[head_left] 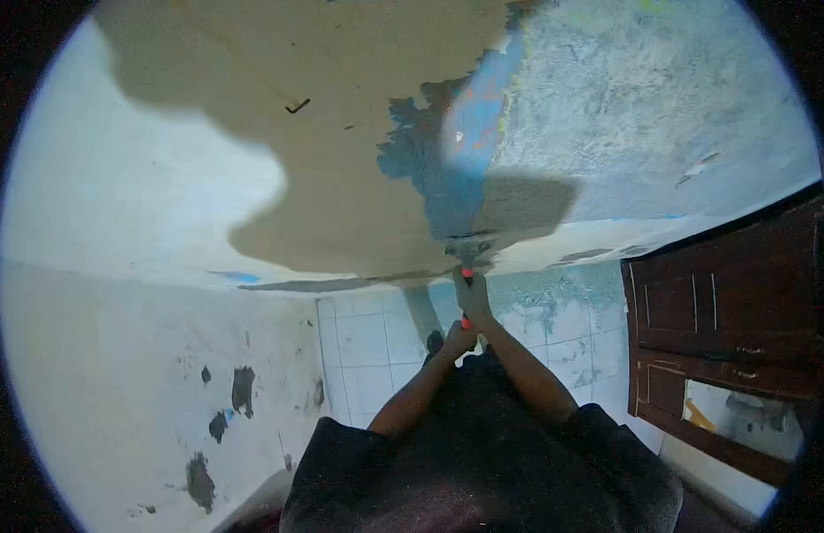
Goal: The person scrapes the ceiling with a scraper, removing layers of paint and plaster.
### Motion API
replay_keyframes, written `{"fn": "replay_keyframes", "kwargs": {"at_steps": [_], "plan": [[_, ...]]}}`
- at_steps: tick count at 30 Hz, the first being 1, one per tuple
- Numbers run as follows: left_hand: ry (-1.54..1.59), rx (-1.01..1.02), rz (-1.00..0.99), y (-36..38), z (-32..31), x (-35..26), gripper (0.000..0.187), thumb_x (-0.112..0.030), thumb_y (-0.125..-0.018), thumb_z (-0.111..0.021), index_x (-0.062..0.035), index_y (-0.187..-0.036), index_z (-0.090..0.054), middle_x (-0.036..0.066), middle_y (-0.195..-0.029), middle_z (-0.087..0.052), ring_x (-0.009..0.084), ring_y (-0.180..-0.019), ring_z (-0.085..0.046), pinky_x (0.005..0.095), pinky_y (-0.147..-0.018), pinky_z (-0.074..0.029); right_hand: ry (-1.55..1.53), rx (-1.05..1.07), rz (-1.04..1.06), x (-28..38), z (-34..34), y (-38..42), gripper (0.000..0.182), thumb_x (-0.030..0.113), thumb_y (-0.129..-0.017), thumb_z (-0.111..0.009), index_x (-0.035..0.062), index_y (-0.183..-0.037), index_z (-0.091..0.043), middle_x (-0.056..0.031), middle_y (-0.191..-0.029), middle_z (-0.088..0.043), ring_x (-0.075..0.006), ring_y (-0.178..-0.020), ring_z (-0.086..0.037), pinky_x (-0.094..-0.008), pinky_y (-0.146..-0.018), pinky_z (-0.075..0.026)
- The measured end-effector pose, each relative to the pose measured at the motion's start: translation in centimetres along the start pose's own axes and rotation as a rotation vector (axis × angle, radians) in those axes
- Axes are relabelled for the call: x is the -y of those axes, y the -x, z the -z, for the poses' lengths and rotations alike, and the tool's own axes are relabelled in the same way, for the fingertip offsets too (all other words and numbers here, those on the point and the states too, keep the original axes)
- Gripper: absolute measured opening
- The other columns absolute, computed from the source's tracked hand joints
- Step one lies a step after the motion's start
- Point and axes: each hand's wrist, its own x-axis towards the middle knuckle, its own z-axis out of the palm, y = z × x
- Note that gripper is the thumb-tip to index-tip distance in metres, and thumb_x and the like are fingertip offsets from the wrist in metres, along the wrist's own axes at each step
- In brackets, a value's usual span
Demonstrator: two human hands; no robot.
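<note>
Patchy wall [341,204] met two-handed scraper [468,273]

The wall bore white, grey-brown and blue areas. White floor tiles [360,339] lay below it, a dark wooden cabinet [674,302] at right. The right hand [472,298] had its fingers closed around the scraper's handle, the left hand [461,337] around its lower end. The blade [468,244] met the wall's blue strip, low down.

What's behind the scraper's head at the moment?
The wall: a blue strip shows just above the scraper. Whatever lies directly behind its head is covered, so I can't tell.
</note>
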Motion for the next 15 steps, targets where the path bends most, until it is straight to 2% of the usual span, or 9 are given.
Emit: {"fn": "replay_keyframes", "kwargs": {"at_steps": [2, 3, 4, 5, 6, 7, 10, 13, 15], "plan": [[0.337, -0.106, 0.108, -0.5, -0.8, 0.1, 0.030, -0.026, -0.084, -0.055, 0.0007, -0.071, -0.058, 0.006, -0.055, -0.053, 0.0162, -0.046, -0.051, 0.0320, -0.042, -0.039, 0.001, -0.024, 0.005, -3.8, -0.8, -0.7, 0.046, 0.033, -0.089, -0.054, -0.0014, -0.059, -0.047, -0.0013, -0.047, -0.036, -0.0070, -0.049, -0.036, -0.0326, -0.042, -0.029], [0.237, -0.138, 0.091, 2.9, 1.0, -5.8, 0.031, -0.027, -0.083, -0.056, 0.0012, -0.071, -0.058, 0.006, -0.055, -0.054, 0.0164, -0.047, -0.052, 0.0315, -0.042, -0.039, -0.013, -0.022, 0.066, -3.3, -0.2, -0.7, 0.046, 0.033, -0.089, -0.054, -0.0007, -0.059, -0.047, -0.0007, -0.047, -0.037, -0.0073, -0.048, -0.036, -0.0321, -0.042, -0.029], [0.247, -0.146, 0.092, 1.7, 0.6, -4.7, 0.031, -0.027, -0.083, -0.056, 0.0012, -0.071, -0.058, 0.006, -0.055, -0.054, 0.0164, -0.047, -0.052, 0.0315, -0.042, -0.039, -0.023, -0.018, 0.129, -2.4, 0.6, -0.8, 0.047, 0.034, -0.090, -0.054, 0.0000, -0.058, -0.047, 0.0000, -0.047, -0.037, -0.0075, -0.047, -0.036, -0.0317, -0.042, -0.028], [0.460, -0.074, 0.102, -0.5, -0.1, -2.3, 0.031, -0.028, -0.082, -0.058, 0.0013, -0.071, -0.058, 0.006, -0.055, -0.054, 0.0159, -0.048, -0.053, 0.0313, -0.043, -0.040, 0.016, -0.010, 0.115, 0.0, 1.3, -0.9, 0.046, 0.035, -0.090, -0.054, 0.0013, -0.058, -0.048, 0.0013, -0.047, -0.038, -0.0074, -0.045, -0.036, -0.0302, -0.041, -0.028], [0.674, 0.001, 0.114, 0.2, 0.6, -4.5, 0.032, -0.029, -0.081, -0.059, 0.0015, -0.071, -0.057, 0.006, -0.056, -0.055, 0.0155, -0.049, -0.053, 0.0311, -0.044, -0.040, 0.022, 0.002, 0.111, 0.4, 1.5, -1.0, 0.046, 0.035, -0.090, -0.054, 0.0013, -0.058, -0.048, 0.0013, -0.047, -0.038, -0.0074, -0.045, -0.036, -0.0302, -0.041, -0.028], [0.406, -0.195, 0.050, 2.2, 0.5, -6.5, 0.033, -0.030, -0.079, -0.060, 0.0025, -0.072, -0.058, 0.008, -0.057, -0.057, 0.0164, -0.051, -0.055, 0.0335, -0.047, -0.042, -0.046, 0.007, 0.068, 0.9, 1.5, -0.9, 0.040, 0.028, -0.089, -0.055, -0.0010, -0.064, -0.049, -0.0031, -0.050, -0.042, -0.0101, -0.049, -0.038, -0.0336, -0.045, -0.031], [0.330, -0.284, 0.077, 2.1, -0.6, -5.1, 0.032, -0.028, -0.079, -0.060, 0.0027, -0.073, -0.058, 0.010, -0.062, -0.059, 0.0157, -0.054, -0.056, 0.0348, -0.048, -0.043, -0.107, 0.057, -0.028, -3.0, 0.6, -1.2, 0.033, 0.023, -0.089, -0.056, -0.0029, -0.070, -0.050, -0.0080, -0.055, -0.045, -0.0146, -0.054, -0.041, -0.0368, -0.050, -0.035], [0.273, -0.219, 0.085, 1.6, -1.5, -4.6, 0.027, -0.027, -0.081, -0.060, 0.0006, -0.079, -0.060, 0.009, -0.069, -0.060, 0.0165, -0.062, -0.057, 0.0333, -0.054, -0.044, 0.010, 0.088, -0.130, -3.7, 1.3, -0.7, 0.028, 0.021, -0.088, -0.057, -0.0023, -0.074, -0.053, -0.0097, -0.058, -0.047, -0.0180, -0.055, -0.042, -0.0376, -0.052, -0.037], [0.303, -0.175, 0.101, 1.5, -2.0, -3.9, 0.026, -0.026, -0.081, -0.060, 0.0002, -0.084, -0.060, 0.008, -0.071, -0.060, 0.0173, -0.066, -0.058, 0.0333, -0.057, -0.045, 0.042, 0.057, 0.044, -3.5, 1.7, -0.4, 0.024, 0.021, -0.088, -0.057, -0.0023, -0.084, -0.054, -0.0109, -0.062, -0.049, -0.0195, -0.059, -0.046, -0.0381, -0.054, -0.039]]}}
